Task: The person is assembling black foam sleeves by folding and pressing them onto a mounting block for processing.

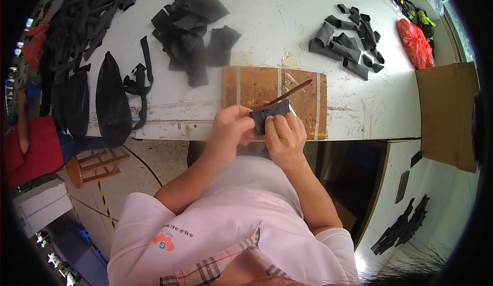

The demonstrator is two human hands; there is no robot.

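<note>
Close to the table's front edge, both my hands grip a small black fabric piece (260, 123). My left hand (233, 125) pinches its left end between thumb and fingers. Curled fingers of my right hand (285, 138) hold its right side. A thin brown stick-like strip (295, 91) slants up and right from just beyond the fabric; whether it touches the fabric or a hand, I cannot tell. Beneath lies a worn brown board (251, 83) with pale tape stripes. Fingers hide part of the fabric.
Flat black pieces (190, 29) are heaped beyond the board, short black tubes (349, 42) to its right. Long black strips (84, 16) pile at far left, near black pouch-like pieces (114, 101). A red plastic bag (415, 43) and cardboard box (447, 114) stand right. Another person's red clothing (38, 150) shows left.
</note>
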